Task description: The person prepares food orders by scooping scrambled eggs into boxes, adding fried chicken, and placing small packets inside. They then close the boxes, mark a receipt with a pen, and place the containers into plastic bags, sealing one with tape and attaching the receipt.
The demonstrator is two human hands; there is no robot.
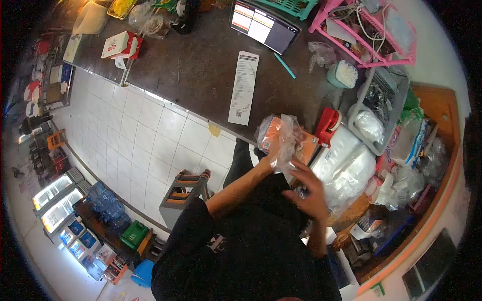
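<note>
In front of my body, my left hand is closed around a crumpled clear plastic bag at the counter's front edge. Orange packaging with a printed label shows through and beside the plastic, and an orange panel sticks out on the right. My right hand is just below the bag, thumb and fingers apart, somewhat smeared by motion. Its fingertips come close to the bag's lower end. A long printed receipt lies flat on the dark counter, left of the bag.
A red tape dispenser and a stack of clear plastic bags lie to the right. Behind are a grey bin, a pink rack, a tablet and a blue pen. A stool stands on the tiled floor.
</note>
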